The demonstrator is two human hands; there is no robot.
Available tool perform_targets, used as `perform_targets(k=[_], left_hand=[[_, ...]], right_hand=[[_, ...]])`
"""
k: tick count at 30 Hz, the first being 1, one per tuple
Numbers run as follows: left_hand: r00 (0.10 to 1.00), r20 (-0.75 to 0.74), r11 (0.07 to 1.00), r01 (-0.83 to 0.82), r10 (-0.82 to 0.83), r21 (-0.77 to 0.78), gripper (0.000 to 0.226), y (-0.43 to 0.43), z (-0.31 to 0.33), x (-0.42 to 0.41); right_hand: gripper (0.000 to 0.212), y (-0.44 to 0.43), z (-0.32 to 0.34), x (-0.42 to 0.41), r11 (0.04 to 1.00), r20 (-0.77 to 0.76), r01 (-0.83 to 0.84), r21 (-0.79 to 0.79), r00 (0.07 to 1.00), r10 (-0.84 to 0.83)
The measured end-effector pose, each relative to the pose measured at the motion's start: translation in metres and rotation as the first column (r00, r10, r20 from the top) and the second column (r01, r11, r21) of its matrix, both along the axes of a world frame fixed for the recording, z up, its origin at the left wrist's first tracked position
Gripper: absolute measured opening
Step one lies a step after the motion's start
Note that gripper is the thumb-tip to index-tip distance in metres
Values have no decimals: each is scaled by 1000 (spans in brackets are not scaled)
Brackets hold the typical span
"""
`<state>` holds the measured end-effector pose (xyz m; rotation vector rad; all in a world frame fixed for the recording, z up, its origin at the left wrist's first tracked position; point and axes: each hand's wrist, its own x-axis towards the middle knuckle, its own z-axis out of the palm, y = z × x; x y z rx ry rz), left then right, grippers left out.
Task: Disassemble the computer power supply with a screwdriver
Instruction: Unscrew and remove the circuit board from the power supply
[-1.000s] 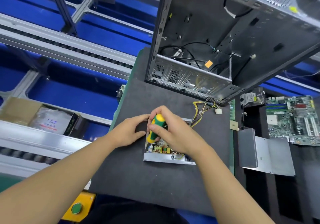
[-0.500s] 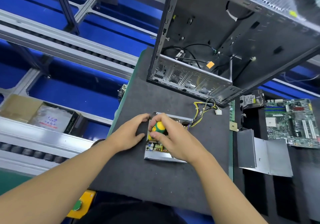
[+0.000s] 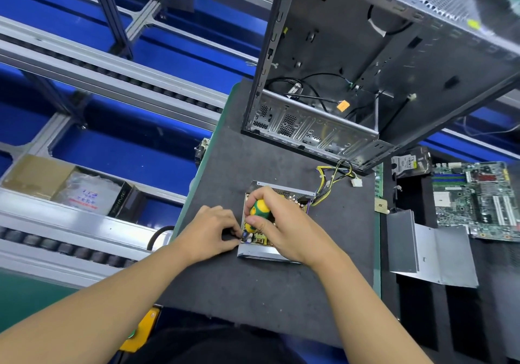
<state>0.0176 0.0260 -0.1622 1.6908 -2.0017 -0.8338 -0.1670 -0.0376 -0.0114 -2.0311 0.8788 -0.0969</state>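
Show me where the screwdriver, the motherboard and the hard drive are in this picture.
screwdriver (image 3: pixel 260 208): head view, on its green and yellow handle.
motherboard (image 3: pixel 475 200): head view, on the middle of the board.
hard drive (image 3: pixel 410 164): head view, on its white label.

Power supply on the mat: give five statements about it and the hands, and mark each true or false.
1. The right hand grips a green-and-yellow screwdriver over the power supply. True.
2. The power supply's top is closed. False: it is open, and the circuit board shows inside.
3. The left hand lies flat on the motherboard. False: its fingertips pinch the power supply's near left corner, and the motherboard lies far to the right.
4. Yellow and black wires run out of the power supply towards the computer case. True.
5. The folded metal cover lies to the left of the power supply. False: it lies to the right.
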Motion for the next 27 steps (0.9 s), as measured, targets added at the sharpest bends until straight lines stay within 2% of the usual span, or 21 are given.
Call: perform_targets(k=[3,11,17,21,25,27], left_hand=[[999,1,998,-47,47,-46,4,4,0,-5],[997,10,997,-77,77,-13,9,6,5,-11],[987,17,987,-157,158,-31,26,16,5,-19],[991,66,993,-115,116,-9,26,11,9,-17],[989,94,993,-118,118,1,21,10,9,-19],[987,87,990,-138,137,5,18,11,7,-20]], right_hand=[[13,4,0,-4,1000,7,-17,-11,1000,17],[13,8,1,-8,1000,18,-2,18,1000,1],[14,14,3,-7,1000,0,-9,20,1000,9],[13,15,6,-7,1000,-8,-11,17,1000,11],[11,12,11,-4,995,-65,-101,-22,993,100],[10,12,15,-2,982,-123,-163,-95,981,151]])
